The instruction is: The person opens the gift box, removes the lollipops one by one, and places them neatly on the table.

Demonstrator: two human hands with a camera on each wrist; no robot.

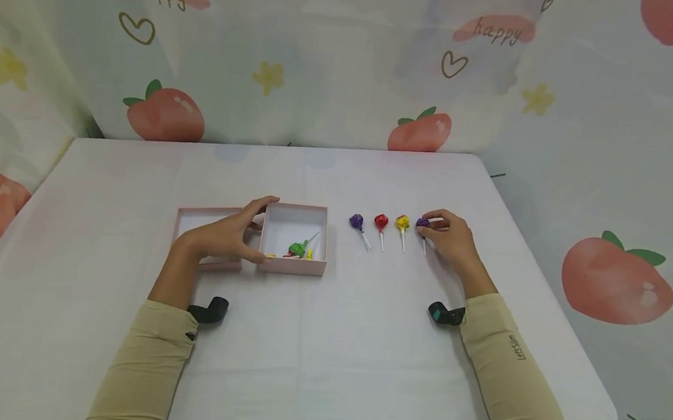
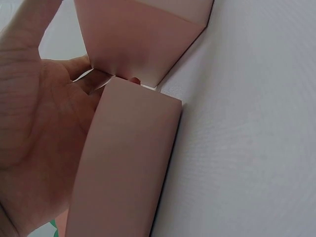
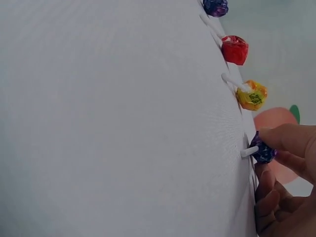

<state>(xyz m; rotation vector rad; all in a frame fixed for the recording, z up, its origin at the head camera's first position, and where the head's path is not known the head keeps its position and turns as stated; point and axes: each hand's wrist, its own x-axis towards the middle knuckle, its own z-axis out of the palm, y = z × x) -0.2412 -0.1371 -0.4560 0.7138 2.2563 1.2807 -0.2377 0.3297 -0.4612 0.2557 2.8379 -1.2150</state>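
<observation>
The right hand (image 1: 452, 240) pinches a purple lollipop (image 1: 423, 223) at the right end of a row with a yellow one (image 1: 403, 222), a red one (image 1: 380, 222) and another purple one (image 1: 356, 221). The left hand (image 1: 221, 236) grips the pink box (image 1: 292, 267) at its left side, beside a second pink box (image 1: 221, 267). A white cloth (image 1: 298, 355) covers the table; backdrops (image 1: 350, 69) printed with peach-like fruit and "happy" surround it. Only the head view shows the green lollipop (image 1: 297, 249) inside the box; only the left wrist view shows the left palm.
</observation>
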